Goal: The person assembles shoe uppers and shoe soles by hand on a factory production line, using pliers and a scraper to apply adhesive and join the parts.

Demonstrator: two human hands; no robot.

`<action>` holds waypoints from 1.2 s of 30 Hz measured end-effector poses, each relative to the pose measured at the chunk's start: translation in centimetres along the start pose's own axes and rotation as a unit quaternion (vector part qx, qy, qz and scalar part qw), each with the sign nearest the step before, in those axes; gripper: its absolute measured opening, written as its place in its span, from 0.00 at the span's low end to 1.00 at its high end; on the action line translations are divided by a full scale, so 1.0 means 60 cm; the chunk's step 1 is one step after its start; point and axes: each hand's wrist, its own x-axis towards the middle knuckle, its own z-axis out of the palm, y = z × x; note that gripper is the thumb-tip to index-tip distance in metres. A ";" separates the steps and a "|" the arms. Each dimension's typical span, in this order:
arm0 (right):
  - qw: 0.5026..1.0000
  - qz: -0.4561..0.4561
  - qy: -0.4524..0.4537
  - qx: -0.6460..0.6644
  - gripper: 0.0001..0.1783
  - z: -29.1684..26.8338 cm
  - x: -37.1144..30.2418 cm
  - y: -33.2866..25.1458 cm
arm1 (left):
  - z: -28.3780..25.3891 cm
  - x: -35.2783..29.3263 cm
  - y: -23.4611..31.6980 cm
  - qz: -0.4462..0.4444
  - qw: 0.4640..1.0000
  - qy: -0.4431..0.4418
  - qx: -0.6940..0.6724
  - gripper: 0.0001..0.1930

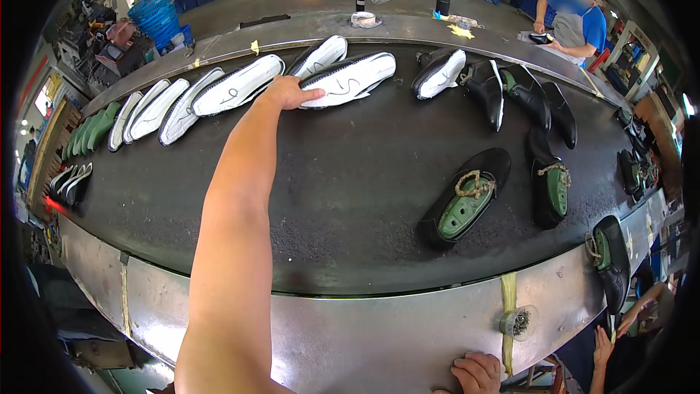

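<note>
My left hand (289, 93) reaches across the black conveyor belt (343, 204), closed on the near end of a black shoe (354, 82) lying with its white underside up. Just behind it, another white-bottomed shoe (321, 57) leans the same way. Left of the hand, a shoe (237, 86) with a white underside heads a slanted row of several like it. My right hand (477, 373) is at the front metal ledge (386, 328), its fingers curled together; whatever they may hold is hidden. Near it stands a small clear cup of tacks (519, 322).
Black shoes on green lasts (467, 208) lie on the belt's right side, with more shoes (487, 91) behind. Green shoe forms (95, 129) stand far left. A co-worker (572, 22) handles a shoe across the belt; another person's hands (605, 343) hold a shoe at right.
</note>
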 end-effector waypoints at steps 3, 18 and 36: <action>1.000 0.004 -0.004 0.005 0.26 0.001 -0.001 -0.002 | 0.035 -0.043 0.042 -0.003 0.998 0.063 0.004 0.52; 0.990 -0.083 0.115 0.016 0.21 0.014 -0.054 -0.028 | -0.055 -0.888 -0.025 -0.118 0.993 -0.023 -0.014 0.39; 0.949 0.046 -0.310 0.029 0.30 0.063 -0.560 -0.274 | 0.021 -0.824 0.064 0.044 0.998 -0.054 0.008 0.53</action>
